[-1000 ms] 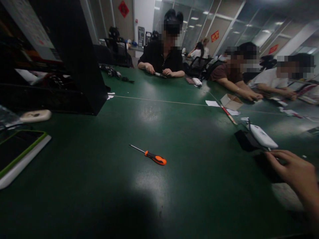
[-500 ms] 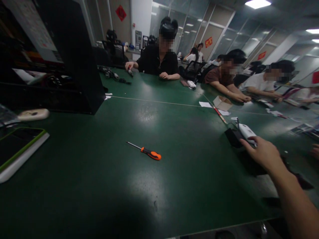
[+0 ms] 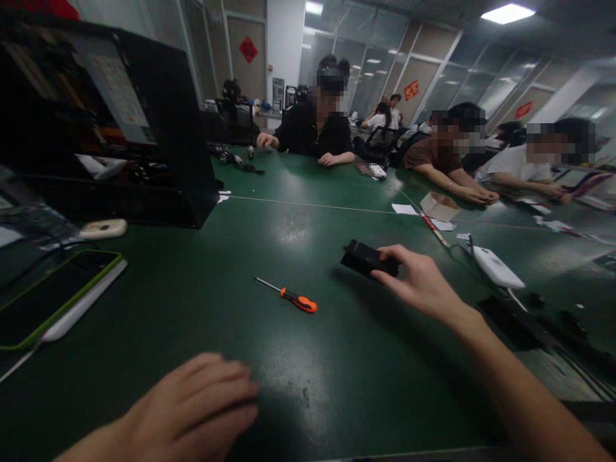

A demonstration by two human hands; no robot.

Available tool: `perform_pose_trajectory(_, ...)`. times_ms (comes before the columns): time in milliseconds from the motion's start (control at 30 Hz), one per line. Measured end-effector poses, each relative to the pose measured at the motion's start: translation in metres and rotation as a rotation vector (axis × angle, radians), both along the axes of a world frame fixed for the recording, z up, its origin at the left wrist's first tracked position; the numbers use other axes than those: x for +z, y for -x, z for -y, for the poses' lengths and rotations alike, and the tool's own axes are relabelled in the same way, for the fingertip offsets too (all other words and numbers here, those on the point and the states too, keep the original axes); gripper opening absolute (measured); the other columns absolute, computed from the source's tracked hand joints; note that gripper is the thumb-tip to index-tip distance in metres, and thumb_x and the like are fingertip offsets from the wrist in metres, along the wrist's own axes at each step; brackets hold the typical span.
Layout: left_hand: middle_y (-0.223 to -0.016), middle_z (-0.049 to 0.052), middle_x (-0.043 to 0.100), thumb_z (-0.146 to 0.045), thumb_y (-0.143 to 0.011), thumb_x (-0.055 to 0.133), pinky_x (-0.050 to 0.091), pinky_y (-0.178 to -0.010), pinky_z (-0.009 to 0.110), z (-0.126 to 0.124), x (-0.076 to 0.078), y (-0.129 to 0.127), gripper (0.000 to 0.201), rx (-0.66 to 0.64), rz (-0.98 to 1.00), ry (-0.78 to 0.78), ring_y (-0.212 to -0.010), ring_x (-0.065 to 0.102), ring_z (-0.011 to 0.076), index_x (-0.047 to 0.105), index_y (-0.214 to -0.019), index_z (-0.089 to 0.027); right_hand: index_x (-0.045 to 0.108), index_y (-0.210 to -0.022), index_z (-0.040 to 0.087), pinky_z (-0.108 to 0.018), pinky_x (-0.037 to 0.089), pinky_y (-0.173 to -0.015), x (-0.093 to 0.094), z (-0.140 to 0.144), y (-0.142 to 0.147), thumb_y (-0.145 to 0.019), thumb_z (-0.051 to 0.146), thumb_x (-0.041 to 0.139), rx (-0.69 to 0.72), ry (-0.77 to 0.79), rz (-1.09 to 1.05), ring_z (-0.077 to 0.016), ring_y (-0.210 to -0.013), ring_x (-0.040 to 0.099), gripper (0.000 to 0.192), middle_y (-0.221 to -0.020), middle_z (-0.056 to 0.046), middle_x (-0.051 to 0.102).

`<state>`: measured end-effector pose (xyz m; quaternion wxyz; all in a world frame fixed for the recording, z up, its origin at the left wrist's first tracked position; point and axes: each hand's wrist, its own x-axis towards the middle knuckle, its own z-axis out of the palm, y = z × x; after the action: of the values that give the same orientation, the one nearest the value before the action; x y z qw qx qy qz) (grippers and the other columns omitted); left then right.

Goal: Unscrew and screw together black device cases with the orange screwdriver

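The right hand (image 3: pixel 409 276) grips a black block (image 3: pixel 368 258) by its near end, thumb on one side and fingers on the other, with the far end jutting out toward the left. A dark shadow lies on the green tabletop (image 3: pixel 202 282) below the block, which looks slightly raised. The left hand (image 3: pixel 192 407), at the lower left, is palm down and loosely open, its fingers close together and gently bent; nothing shows in it, though its underside is hidden and a little blurred. Between the hands and a bit farther off, an orange-and-black screwdriver (image 3: pixel 298 300) lies on the tabletop, untouched, its shaft pointing away to the left. Beyond the right hand stands a small cardboard box (image 3: pixel 439 208), open at the top; its contents cannot be made out. A red-and-white strip (image 3: pixel 436 231) lies just in front of it. On the left stands a large black case (image 3: pixel 178 128), open on the side in view, with a labelled pale panel (image 3: pixel 118 90) and some dark wires inside. Near its base are a clear plastic bag (image 3: pixel 55 224) and a beige oblong object (image 3: pixel 103 229), with a green-edged phone (image 3: pixel 62 289) resting on a white slab (image 3: pixel 94 301) closer in.
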<state>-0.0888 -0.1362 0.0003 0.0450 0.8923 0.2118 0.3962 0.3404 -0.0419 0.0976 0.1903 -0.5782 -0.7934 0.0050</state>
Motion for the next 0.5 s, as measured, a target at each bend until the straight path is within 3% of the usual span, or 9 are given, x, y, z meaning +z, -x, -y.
perform_pose_trajectory(133,-0.135,0.014,0.063,-0.020,-0.084,0.067,0.055,-0.103,0.048,-0.070,0.023,-0.048,0.056,-0.079,0.114,0.120,-0.125,0.061,0.0315,0.052,-0.138,-0.026,0.058,-0.108,0.020,-0.033,0.053,-0.084,-0.021,0.025,0.094,-0.091,0.032,0.065,0.439,0.019,-0.130,-0.0208,-0.096,0.067,0.022,-0.109,-0.009,0.071)
perform_pose_trajectory(233,-0.126,0.015,0.065,-0.023,-0.086,0.066,0.057,-0.099,0.044,-0.094,0.018,-0.071,0.049,-0.199,0.147,0.192,-0.116,0.065,0.0283,0.054,-0.133,-0.021,0.059,-0.103,0.020,-0.033,0.053,-0.081,-0.056,0.030,0.132,-0.091,0.035,0.062,0.601,-0.016,-0.114,-0.0210,-0.090,0.067,0.020,-0.098,-0.008,0.072)
perform_pose_trajectory(300,-0.117,0.012,0.069,-0.018,-0.088,0.064,0.056,-0.101,0.041,-0.099,0.008,-0.076,0.040,-0.158,0.151,0.232,-0.111,0.067,0.0249,0.058,-0.127,-0.021,0.060,-0.100,0.019,-0.035,0.053,-0.078,-0.077,0.025,0.138,-0.094,0.039,0.058,0.625,-0.078,-0.074,-0.0213,-0.085,0.066,0.021,-0.092,-0.009,0.071)
perform_pose_trajectory(367,-0.121,0.011,0.069,-0.017,-0.091,0.062,0.055,-0.103,0.040,-0.099,0.000,-0.075,0.038,-0.129,0.059,0.309,-0.115,0.066,0.0243,0.059,-0.128,-0.021,0.062,-0.106,0.017,-0.037,0.052,-0.084,-0.090,0.017,0.133,-0.097,0.046,0.056,0.640,-0.081,-0.063,-0.0225,-0.093,0.065,0.031,-0.098,-0.011,0.071)
perform_pose_trajectory(500,-0.126,0.011,0.069,-0.027,-0.091,0.069,0.055,-0.102,0.039,-0.104,-0.003,-0.069,0.041,-0.093,0.000,0.434,-0.116,0.067,0.0254,0.060,-0.130,-0.022,0.058,-0.128,0.015,-0.044,0.046,-0.106,-0.090,0.000,0.110,-0.090,0.060,0.063,0.727,0.027,-0.099,-0.0265,-0.123,0.057,0.058,-0.126,-0.016,0.067)
